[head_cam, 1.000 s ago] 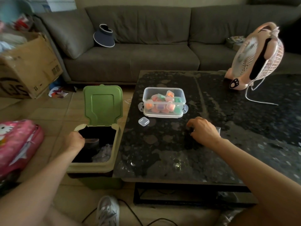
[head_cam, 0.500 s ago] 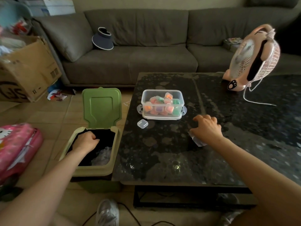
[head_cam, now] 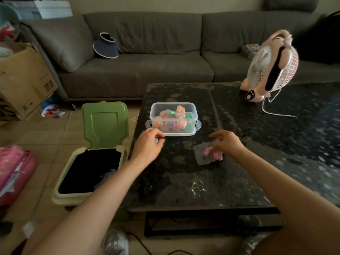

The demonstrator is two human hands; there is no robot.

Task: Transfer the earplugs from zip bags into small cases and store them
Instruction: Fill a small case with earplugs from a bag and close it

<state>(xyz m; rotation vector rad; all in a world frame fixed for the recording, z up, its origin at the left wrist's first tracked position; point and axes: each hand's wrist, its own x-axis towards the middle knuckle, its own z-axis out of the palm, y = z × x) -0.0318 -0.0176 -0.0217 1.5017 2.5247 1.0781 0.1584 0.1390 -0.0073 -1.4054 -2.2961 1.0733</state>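
One zip bag (head_cam: 201, 156), one box (head_cam: 173, 103) (cases (head_cam: 181, 124) heaped), one fan (head_cam: 272, 67)

Illumination is dim and muted. The glossy table (head_cam: 174, 181) shows soft reflected glare near its front edge. Motion blur softens the left hand (head_cam: 148, 144) and right hand (head_cam: 228, 144). Wide-angle distortion bends the frame edges.

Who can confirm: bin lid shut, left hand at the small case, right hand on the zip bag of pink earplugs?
No: the head view shows the green bin lid standing open. Left hand at the small case, right hand on the zip bag of pink earplugs: correct.
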